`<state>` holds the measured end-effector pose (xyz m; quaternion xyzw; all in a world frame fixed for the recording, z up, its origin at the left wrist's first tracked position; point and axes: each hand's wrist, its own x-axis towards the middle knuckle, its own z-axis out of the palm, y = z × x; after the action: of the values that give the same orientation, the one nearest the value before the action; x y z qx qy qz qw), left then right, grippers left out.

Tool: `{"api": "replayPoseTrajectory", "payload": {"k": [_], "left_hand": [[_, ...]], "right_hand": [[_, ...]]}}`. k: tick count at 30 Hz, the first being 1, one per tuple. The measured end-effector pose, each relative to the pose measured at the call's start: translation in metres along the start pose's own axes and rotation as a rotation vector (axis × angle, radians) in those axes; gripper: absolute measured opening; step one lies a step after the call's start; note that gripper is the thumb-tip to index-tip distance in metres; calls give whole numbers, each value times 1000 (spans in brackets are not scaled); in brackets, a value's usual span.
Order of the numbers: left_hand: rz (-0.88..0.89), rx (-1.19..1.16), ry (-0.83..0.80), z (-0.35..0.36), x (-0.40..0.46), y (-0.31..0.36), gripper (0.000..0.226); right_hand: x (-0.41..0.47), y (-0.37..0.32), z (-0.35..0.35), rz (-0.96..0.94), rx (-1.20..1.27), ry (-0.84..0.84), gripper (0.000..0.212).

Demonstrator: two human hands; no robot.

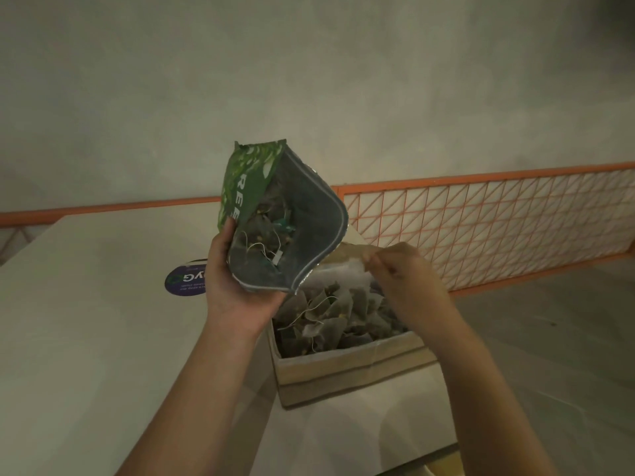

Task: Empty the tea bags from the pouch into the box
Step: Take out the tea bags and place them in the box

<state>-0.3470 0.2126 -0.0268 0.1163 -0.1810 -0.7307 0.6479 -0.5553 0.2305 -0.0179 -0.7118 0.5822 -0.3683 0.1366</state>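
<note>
My left hand [237,286] grips a green pouch [247,190] by its lower side and holds it tilted above the box, with its wide open mouth facing me. Tea bags [271,235] with strings lie inside its silver lining. Below it stands a cardboard box [350,369] filled with several pyramid tea bags [330,321]. My right hand [409,283] is over the box's far right side. Its fingers pinch the clear plastic liner [347,269] at the box's rim.
The box stands on a white table [86,321] near its right edge. A round purple sticker [185,280] lies on the table left of the pouch. An orange mesh rail [481,218] runs behind, below a grey wall.
</note>
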Motion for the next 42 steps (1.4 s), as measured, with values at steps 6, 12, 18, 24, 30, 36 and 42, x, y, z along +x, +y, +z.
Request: {"api": "replayPoseTrajectory", "payload": {"k": [6,12,18,24,30,36,42], "left_hand": [[-37,-6,0,-5,-1,-2,56],[-29,16,-5,-9,-3,6,57],[-17,85,-5,-6,-10,6,53],[27,137,40,-3,-20,1,42],[-10,89,40,-1,-21,2,44],[-20,86,19,-1,-19,5,52],[-16,100,-47,2,-18,7,51]], "right_hand": [[-13,-4,13,66,-180,-464,27],[-17,-19,0,-30,-333,-115,27],[-22,-82,-4,-303,165,188,9],[19,-110,32,-312,-166,-104,18],[53,-110,55,-269,-384,-208,18],[46,-108,39,-284,-107,-98,18],[21,-112,1,-184,458,41,10]]}}
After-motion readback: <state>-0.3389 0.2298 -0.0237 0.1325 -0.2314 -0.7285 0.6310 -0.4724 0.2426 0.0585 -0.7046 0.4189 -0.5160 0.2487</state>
